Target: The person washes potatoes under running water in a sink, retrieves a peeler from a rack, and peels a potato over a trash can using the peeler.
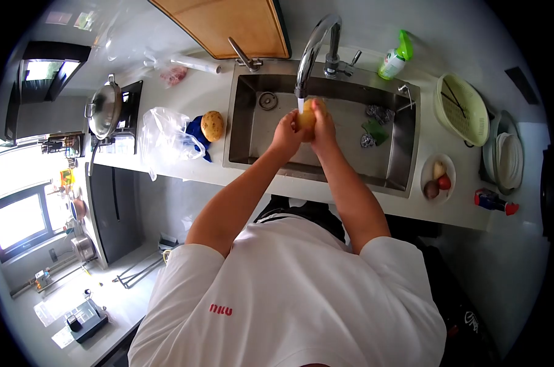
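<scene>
Both my hands hold a yellow potato [306, 120] over the steel sink [344, 160], under the running water of the chrome faucet [307, 55]. My left hand [288, 133] grips it from the left, and my right hand [323, 127] wraps its right side with the fingers near the top. To the left of the sink, another potato [213, 126] rests on a dark blue cloth or bag [197, 134] beside a clear plastic bag [164, 136]. Inside the sink, to the right of my hands, lie a green piece [375, 131] and crumpled shiny scraps [382, 114].
A spray bottle [394, 60] stands behind the sink. On the right are a green basket [454, 119] with chopsticks, stacked dishes [509, 160] and a white plate [433, 166] of vegetables. A lidded pan [105, 110] sits on the stove at the left; a wooden board [228, 27] leans behind.
</scene>
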